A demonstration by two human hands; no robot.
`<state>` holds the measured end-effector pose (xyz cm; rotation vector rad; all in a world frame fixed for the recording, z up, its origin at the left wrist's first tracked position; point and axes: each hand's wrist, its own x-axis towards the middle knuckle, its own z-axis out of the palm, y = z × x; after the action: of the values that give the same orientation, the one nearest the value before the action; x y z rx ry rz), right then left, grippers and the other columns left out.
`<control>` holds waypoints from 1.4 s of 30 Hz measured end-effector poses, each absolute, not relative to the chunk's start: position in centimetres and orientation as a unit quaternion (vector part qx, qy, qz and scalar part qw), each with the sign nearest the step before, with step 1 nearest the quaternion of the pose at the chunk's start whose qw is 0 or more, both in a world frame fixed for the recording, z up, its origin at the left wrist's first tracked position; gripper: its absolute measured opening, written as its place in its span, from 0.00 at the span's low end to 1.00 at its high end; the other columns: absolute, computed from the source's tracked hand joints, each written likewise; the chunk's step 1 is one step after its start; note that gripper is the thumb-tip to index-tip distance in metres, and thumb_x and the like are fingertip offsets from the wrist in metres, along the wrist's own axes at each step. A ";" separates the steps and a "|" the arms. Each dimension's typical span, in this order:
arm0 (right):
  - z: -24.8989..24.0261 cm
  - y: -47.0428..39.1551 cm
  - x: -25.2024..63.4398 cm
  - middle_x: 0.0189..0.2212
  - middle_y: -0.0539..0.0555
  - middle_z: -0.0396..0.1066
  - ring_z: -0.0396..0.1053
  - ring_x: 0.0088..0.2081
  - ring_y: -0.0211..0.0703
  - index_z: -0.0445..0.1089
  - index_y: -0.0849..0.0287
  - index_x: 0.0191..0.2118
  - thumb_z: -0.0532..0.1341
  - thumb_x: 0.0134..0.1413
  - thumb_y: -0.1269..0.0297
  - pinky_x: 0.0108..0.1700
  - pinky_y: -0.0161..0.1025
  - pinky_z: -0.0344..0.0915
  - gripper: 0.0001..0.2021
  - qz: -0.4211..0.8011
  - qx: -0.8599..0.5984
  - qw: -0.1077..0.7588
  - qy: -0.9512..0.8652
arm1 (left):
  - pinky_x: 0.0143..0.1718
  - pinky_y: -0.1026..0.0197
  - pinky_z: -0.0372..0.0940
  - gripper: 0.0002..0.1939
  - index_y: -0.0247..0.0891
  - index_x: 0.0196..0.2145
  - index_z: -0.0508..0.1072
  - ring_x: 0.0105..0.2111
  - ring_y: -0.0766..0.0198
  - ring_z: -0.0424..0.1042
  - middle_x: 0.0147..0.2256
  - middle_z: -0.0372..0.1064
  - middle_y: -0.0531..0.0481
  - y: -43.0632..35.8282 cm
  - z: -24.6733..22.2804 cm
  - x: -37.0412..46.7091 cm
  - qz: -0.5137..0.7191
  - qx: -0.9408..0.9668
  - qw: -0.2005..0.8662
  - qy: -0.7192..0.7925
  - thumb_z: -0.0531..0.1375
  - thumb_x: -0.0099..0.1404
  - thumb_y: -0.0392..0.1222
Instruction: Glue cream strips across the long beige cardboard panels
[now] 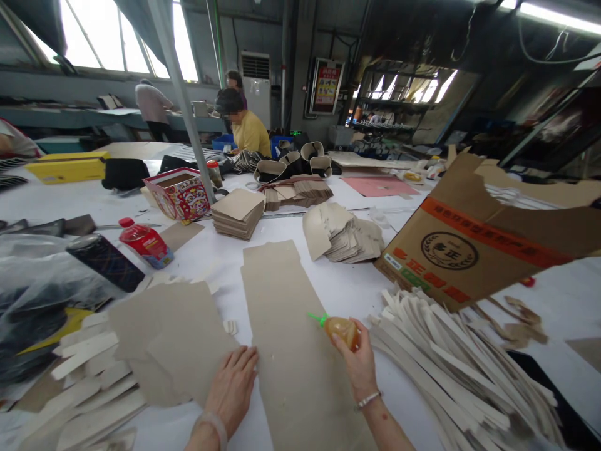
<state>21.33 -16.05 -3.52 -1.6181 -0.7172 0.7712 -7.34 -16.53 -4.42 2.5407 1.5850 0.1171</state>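
My right hand (360,360) is closed around a squeeze bottle (344,332) of amber glue with a green nozzle. The bottle lies tilted, its tip pointing left over a long grey-beige cardboard sheet (286,300). That sheet runs lengthwise away from me on the white table. My left hand (235,379) rests flat with fingers stretched out, fingertips at the sheet's left edge. Left of this hand lies a wide cardboard piece (169,338), on top of loose narrow strips (101,369).
A bundle of long pale strips (451,363) lies right, below a brown carton (451,244). Beyond the sheet stand cardboard stacks (238,213) (350,235). At left are a red bottle (146,243) and a patterned box (181,195). A person in yellow (251,133) works across the table.
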 end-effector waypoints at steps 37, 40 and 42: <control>-3.8 -9.1 19.3 0.38 0.50 0.67 0.66 0.40 0.45 0.60 0.57 0.48 0.67 0.34 0.57 0.44 0.42 0.64 0.31 0.310 -0.675 0.594 -0.309 | 0.53 0.51 0.50 0.21 0.44 0.50 0.66 0.54 0.59 0.58 0.53 0.62 0.51 -9.9 -4.6 -8.9 0.048 0.826 0.098 0.554 0.45 0.62 0.33; -3.6 -9.0 18.8 0.38 0.50 0.67 0.66 0.40 0.46 0.60 0.57 0.48 0.66 0.34 0.57 0.45 0.42 0.62 0.30 0.298 -0.685 0.578 -0.328 | 0.53 0.50 0.49 0.22 0.45 0.50 0.66 0.54 0.59 0.58 0.53 0.62 0.51 -9.7 -4.2 -8.9 0.037 0.823 0.109 0.556 0.45 0.61 0.30; -3.5 -9.2 18.2 0.39 0.50 0.67 0.66 0.40 0.46 0.61 0.56 0.48 0.66 0.33 0.57 0.46 0.43 0.62 0.30 0.310 -0.681 0.575 -0.332 | 0.54 0.50 0.49 0.23 0.45 0.50 0.65 0.54 0.60 0.58 0.54 0.62 0.51 -9.7 -4.1 -8.9 0.034 0.822 0.114 0.556 0.45 0.60 0.30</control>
<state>18.20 -9.25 -3.45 -1.5954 -0.7772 0.7261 -8.94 -9.74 -4.10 2.4118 1.6320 0.0983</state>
